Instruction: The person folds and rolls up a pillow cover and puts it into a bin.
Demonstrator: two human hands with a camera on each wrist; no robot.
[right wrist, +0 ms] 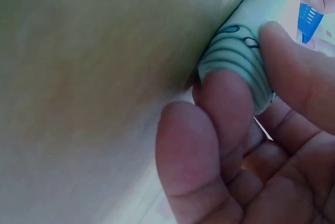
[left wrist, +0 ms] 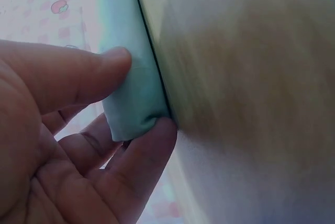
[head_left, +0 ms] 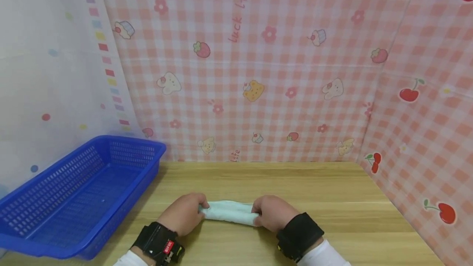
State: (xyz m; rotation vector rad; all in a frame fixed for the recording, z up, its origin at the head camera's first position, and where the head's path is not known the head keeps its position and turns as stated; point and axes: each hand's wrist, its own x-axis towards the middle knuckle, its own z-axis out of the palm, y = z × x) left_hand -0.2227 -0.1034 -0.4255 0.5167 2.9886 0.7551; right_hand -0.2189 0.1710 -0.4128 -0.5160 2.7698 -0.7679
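A mint-green cloth roll (head_left: 230, 212) lies crosswise on the wooden table, with a hand at each end. My left hand (head_left: 186, 214) pinches its left end; in the left wrist view the thumb presses on the side of the roll (left wrist: 128, 72) and a fingertip bears against the end fold. At the other end, my right hand (head_left: 274, 213) holds the roll between thumb and fingers. Seen from the right wrist, that end of the roll (right wrist: 235, 51) has ridged folds and small printed figures, one like a carrot. What lies inside the roll is hidden.
To the left stands a long blue plastic basket (head_left: 129, 192) with perforated sides. The wooden table (head_left: 266, 175) meets a pink checked curtain (head_left: 229, 114) at the back and a cherry-printed cloth (head_left: 421, 134) on the right. A white dotted cloth (head_left: 55, 77) hangs at the left.
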